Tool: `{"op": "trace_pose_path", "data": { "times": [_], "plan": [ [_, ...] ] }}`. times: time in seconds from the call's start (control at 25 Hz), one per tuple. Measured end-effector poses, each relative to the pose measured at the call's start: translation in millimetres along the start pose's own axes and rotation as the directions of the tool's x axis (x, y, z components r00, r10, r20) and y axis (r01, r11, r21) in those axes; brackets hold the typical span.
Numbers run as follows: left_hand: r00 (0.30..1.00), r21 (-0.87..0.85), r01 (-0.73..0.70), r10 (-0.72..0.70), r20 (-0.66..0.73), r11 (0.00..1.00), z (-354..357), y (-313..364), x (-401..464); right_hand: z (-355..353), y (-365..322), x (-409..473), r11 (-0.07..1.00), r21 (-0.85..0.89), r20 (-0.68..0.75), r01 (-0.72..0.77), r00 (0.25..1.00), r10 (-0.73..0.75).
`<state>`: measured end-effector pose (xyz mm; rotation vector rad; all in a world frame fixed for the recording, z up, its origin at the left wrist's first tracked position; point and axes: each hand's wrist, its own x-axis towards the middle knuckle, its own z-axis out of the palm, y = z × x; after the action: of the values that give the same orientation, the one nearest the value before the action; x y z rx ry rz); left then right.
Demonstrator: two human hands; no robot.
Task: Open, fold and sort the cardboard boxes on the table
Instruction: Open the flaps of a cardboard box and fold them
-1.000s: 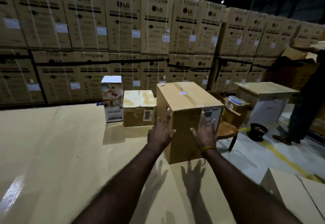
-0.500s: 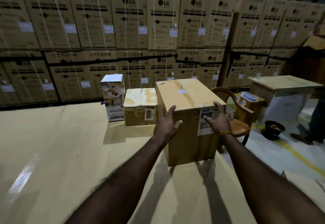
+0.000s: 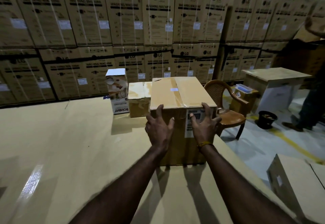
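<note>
Cardboard box (image 3: 181,104) sitting taped shut on desk (image 3: 70,144), directly ahead; left grip (image 3: 159,128) and right grip (image 3: 204,127) both spreading open-fingered, pressing its near top edge.

Brown taped box (image 3: 177,97), white-topped carton (image 3: 117,92), brown chair (image 3: 226,107).
</note>
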<state>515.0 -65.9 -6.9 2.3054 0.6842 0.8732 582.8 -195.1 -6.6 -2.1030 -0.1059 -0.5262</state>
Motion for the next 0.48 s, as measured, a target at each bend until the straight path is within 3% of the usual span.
{"op": "trace_pose_path", "data": {
  "times": [0.48],
  "plan": [
    [0.942, -0.102, -0.003, -0.031, -0.335, 0.995, -194.5, -85.9, -76.6, 3.4, -139.2, -189.9, 0.995, 0.063, -0.078, 0.071, 0.995, -0.066]
  ]
}}
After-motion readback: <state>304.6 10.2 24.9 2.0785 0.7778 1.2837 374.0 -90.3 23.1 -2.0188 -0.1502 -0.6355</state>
